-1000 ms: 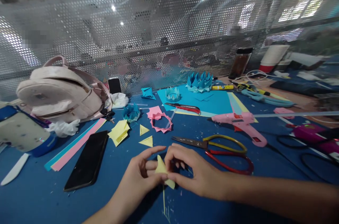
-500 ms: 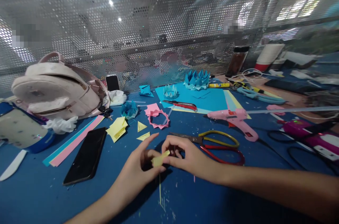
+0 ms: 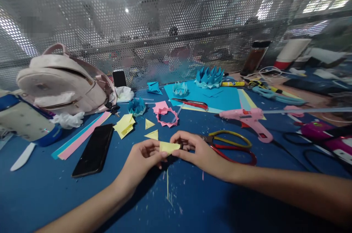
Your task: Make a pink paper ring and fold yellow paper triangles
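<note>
Between my two hands is a small piece of folded yellow paper (image 3: 169,148). My left hand (image 3: 145,157) pinches its left end with the thumb and fingers. The right end sits between the thumb and curled fingers of my right hand (image 3: 196,152). Just beyond lie two small yellow paper triangles (image 3: 152,134) and a pink paper ring (image 3: 168,123) with pointed edges. Scissors (image 3: 231,142) with yellow and red handles rest beside my right hand, their blades partly hidden behind it. A thin yellow paper strip (image 3: 167,185) lies on the blue table below the hands.
A black phone (image 3: 93,150), paper strips (image 3: 82,135) and yellow folded papers (image 3: 124,126) lie left. Blue paper crowns (image 3: 209,77) stand at the back near a red cutter (image 3: 191,104). A pink glue gun (image 3: 247,119) with its cord lies right. A backpack (image 3: 60,82) stands back left.
The yellow paper has turned from tilted to nearly level, showing a broader face. My left index finger, raised before, has come down onto it. The camera view has shifted slightly.
</note>
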A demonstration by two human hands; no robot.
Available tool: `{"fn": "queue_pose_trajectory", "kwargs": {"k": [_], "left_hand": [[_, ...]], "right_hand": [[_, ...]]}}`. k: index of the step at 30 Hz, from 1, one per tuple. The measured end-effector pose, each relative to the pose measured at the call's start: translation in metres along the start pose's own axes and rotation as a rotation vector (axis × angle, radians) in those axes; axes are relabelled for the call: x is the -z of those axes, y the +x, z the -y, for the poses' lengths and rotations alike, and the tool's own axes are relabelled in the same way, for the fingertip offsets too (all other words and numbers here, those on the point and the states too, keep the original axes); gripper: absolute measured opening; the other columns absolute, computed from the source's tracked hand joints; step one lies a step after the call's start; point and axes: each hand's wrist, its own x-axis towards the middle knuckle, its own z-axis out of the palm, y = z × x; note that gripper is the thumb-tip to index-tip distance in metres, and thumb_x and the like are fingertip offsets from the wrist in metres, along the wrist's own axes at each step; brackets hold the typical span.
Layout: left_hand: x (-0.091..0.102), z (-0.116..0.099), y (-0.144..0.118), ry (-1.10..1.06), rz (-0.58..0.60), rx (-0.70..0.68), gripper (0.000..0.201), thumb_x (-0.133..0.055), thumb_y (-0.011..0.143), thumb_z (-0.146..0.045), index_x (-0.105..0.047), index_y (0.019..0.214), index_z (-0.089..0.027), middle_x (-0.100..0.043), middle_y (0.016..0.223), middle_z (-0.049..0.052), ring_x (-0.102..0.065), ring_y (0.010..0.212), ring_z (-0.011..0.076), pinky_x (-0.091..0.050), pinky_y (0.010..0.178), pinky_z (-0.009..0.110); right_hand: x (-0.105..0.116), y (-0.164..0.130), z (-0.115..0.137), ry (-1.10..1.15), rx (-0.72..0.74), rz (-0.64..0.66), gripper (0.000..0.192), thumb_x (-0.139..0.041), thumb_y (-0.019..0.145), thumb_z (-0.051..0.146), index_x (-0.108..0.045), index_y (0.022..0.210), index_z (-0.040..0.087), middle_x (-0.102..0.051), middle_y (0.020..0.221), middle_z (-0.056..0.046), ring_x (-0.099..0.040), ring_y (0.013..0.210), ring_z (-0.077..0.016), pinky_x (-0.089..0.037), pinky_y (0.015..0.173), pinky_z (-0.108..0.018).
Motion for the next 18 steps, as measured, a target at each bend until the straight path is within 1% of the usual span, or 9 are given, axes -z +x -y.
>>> {"fn": "queue_pose_trajectory", "kwargs": {"k": [3,5,7,11,18], "left_hand": [[0.0006,0.0006,-0.0013,-0.009,-0.017,0.012,0.034,-0.084,0.067,-0.036,-0.071,0.086,-0.012,-0.070,0.072,0.004,-0.060,0.062,0.0125,-0.048,0.058,0.022],[0.0003,0.0010,-0.0022,-0.010,-0.020,0.017,0.033,-0.084,0.067,-0.034,-0.072,0.088,-0.011,-0.072,0.076,0.006,-0.062,0.066,0.0135,-0.049,0.059,0.022],[-0.0004,0.0009,-0.0027,-0.010,-0.019,0.022,0.032,-0.084,0.068,-0.033,-0.073,0.087,-0.011,-0.073,0.076,0.006,-0.063,0.067,0.0142,-0.050,0.060,0.023],[-0.0023,-0.0008,-0.0031,-0.008,0.004,0.025,0.027,-0.082,0.069,-0.034,-0.076,0.083,-0.011,-0.072,0.068,0.006,-0.064,0.060,0.0143,-0.050,0.058,0.023],[-0.0033,-0.0031,-0.0056,-0.002,0.040,0.023,0.029,-0.079,0.074,-0.039,-0.079,0.084,-0.011,-0.075,0.070,0.009,-0.067,0.061,0.0157,-0.052,0.058,0.022]], "right_hand": [[-0.0006,0.0015,0.0004,-0.002,-0.013,0.000,0.021,-0.068,0.085,0.036,-0.063,0.094,0.018,-0.062,0.091,-0.001,-0.058,0.080,-0.0143,-0.046,0.070,-0.025],[-0.0009,0.0018,0.0003,0.018,-0.034,0.002,0.021,-0.069,0.084,0.037,-0.063,0.092,0.018,-0.063,0.088,-0.001,-0.059,0.077,-0.0137,-0.048,0.069,-0.025],[-0.0012,0.0016,0.0000,0.051,-0.056,0.008,0.023,-0.070,0.084,0.039,-0.063,0.090,0.017,-0.063,0.084,0.000,-0.059,0.073,-0.0130,-0.048,0.066,-0.025],[-0.0015,0.0011,0.0000,0.053,-0.083,0.015,0.026,-0.069,0.085,0.042,-0.062,0.085,0.017,-0.064,0.077,-0.001,-0.059,0.067,-0.0123,-0.049,0.063,-0.025],[-0.0025,0.0021,-0.0010,0.091,-0.084,0.021,0.028,-0.071,0.083,0.044,-0.062,0.083,0.017,-0.064,0.074,0.000,-0.060,0.063,-0.0113,-0.049,0.062,-0.024]]}}
